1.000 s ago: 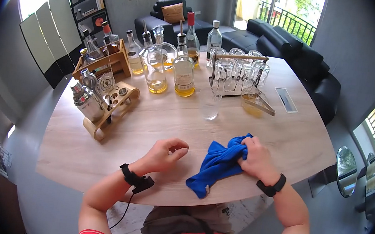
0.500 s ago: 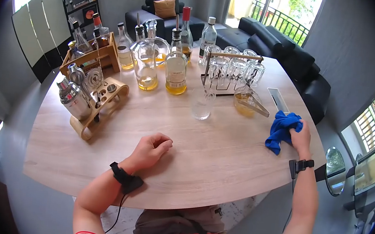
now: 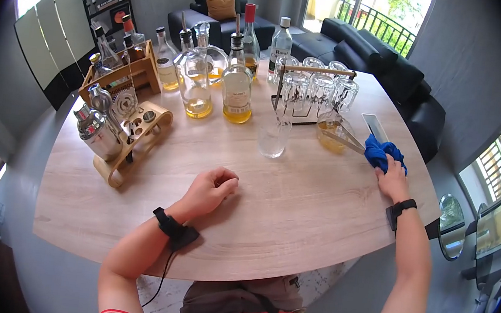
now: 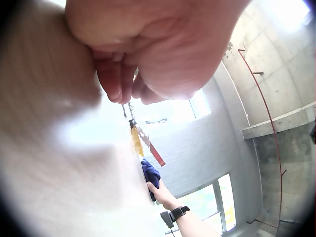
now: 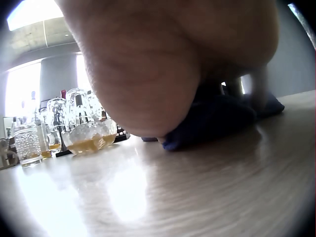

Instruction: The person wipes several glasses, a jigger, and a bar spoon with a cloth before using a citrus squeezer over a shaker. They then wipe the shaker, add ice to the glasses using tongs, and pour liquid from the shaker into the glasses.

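Right hand (image 3: 392,178) grasps the bunched blue cloth (image 3: 382,152) on the counter (image 3: 294,204), just right of the bowl of amber liquid (image 3: 333,133). Left hand (image 3: 212,187) rests mid-counter, near the bowl's left, fingers loosely curled, holding nothing.

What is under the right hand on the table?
A bunched blue cloth lies under the right hand, on the wooden table beside the bowl of amber liquid. Whether anything lies beneath the cloth is hidden.
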A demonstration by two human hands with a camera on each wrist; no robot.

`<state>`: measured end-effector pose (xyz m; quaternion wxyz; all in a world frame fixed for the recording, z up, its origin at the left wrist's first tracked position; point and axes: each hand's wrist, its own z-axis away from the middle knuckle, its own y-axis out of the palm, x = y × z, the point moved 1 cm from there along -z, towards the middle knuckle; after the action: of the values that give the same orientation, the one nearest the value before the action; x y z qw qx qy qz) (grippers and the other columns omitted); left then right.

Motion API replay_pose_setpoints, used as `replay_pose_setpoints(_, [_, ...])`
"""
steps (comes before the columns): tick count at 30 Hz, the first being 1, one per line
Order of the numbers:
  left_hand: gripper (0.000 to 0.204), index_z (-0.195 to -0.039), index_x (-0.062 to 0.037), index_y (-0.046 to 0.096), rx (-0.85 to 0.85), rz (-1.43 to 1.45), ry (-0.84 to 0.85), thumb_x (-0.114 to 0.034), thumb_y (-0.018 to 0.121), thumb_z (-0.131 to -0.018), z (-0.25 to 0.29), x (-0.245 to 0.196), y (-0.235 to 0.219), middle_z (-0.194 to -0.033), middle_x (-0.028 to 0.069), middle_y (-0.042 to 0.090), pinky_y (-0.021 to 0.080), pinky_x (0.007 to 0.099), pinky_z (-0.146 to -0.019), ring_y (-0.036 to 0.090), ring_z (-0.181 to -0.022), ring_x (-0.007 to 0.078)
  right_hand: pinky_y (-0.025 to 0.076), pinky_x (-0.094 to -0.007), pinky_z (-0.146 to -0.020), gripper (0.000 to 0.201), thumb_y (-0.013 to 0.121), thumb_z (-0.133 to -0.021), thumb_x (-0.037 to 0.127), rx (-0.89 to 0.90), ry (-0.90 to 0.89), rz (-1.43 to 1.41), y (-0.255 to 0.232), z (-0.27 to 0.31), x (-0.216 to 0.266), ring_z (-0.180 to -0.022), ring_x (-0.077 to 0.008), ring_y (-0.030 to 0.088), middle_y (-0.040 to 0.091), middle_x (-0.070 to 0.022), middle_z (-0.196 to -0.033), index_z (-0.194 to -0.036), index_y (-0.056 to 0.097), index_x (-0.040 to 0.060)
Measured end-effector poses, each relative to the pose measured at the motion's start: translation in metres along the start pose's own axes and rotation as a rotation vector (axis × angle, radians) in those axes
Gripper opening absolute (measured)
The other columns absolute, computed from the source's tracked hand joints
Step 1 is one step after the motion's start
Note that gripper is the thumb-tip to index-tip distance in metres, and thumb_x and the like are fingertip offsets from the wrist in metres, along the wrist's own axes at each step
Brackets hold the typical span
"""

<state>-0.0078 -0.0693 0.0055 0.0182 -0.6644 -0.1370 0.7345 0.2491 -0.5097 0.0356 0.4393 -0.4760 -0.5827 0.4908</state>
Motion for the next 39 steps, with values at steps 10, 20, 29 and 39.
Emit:
replay_pose_setpoints(10, [0.102,-0.155,-0.0014,0.027,-0.206,-0.182,0.257,-0.030,0.088,-0.078,-0.096,-0.012,0.040,-0.151,0.0255,0.042,0.046,0.0402,-0.109,0.053,-0.132,0.0321,0.035,-0.0478,-0.116,0.102,0.080,-0.075,0.051,-0.155,0.141,-0.279,-0.046,-0.051,0.004,-0.143,-0.0389,0.039,0.043,-0.0239,-0.152,-0.156,0.033,0.0083])
replay_pose_setpoints(20, [0.103,-0.153,-0.0014,0.025,-0.250,-0.097,0.270,-0.022,0.088,-0.074,-0.116,-0.010,0.046,-0.144,0.0255,0.050,0.042,0.0410,-0.112,0.051,-0.134,0.0332,0.046,-0.0384,-0.107,0.097,0.087,-0.074,0.034,-0.124,-0.090,-0.674,-0.034,-0.127,0.098,-0.128,-0.0332,0.057,0.055,-0.0236,-0.141,-0.149,0.037,0.0003])
replay_pose_setpoints(29, [0.099,-0.152,-0.0015,0.026,-0.215,-0.030,0.198,-0.011,0.086,-0.074,-0.048,-0.012,-0.015,-0.144,0.0209,0.048,0.042,0.0397,-0.113,0.052,-0.133,0.0274,0.044,-0.0378,-0.109,0.087,0.089,-0.075,0.017,0.033,-0.041,-1.000,-0.020,-0.146,0.153,-0.128,-0.0275,0.056,0.057,-0.0201,-0.138,-0.143,0.040,-0.0058])
replay_pose_setpoints(39, [0.097,-0.151,-0.0028,0.028,-0.221,0.011,0.190,-0.015,0.088,-0.076,-0.018,0.000,-0.043,-0.142,0.0209,0.049,0.043,0.0387,-0.112,0.051,-0.132,0.0270,0.048,-0.0302,-0.095,0.065,0.089,-0.073,0.016,-0.383,-0.144,-1.334,-0.063,-0.157,0.141,-0.108,-0.0182,0.060,0.063,-0.0159,-0.119,-0.123,0.054,-0.0056])
